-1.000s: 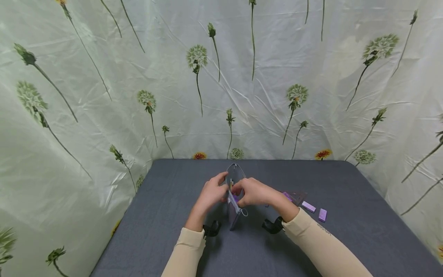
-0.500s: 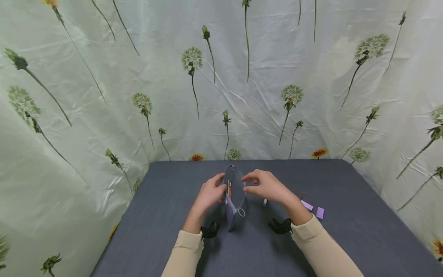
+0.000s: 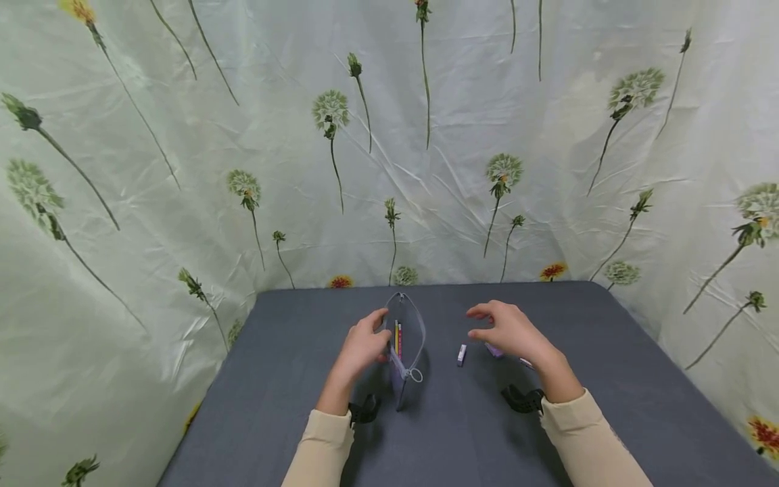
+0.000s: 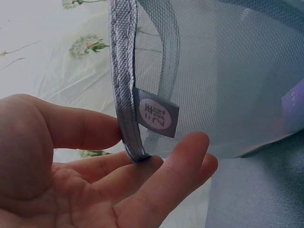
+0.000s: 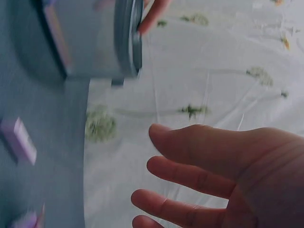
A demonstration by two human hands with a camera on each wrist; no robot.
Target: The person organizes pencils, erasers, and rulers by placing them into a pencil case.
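The left hand [image 3: 360,346] pinches the rim [image 4: 122,71] of the pouch [image 4: 209,85], which stands gaping on the table [image 3: 292,385], short of the far edge. The right hand [image 3: 511,330] hangs loose, fingers spread, well apart from the pouch; a block [image 3: 461,355] lies between.

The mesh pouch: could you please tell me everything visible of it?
The mesh pouch looks greyish and see-through, with woven grey edging, a printed label and a ring at its near end. It stands upright and open, seemingly on the dark table, with pencil-like sticks inside. The left hand holds the edging.
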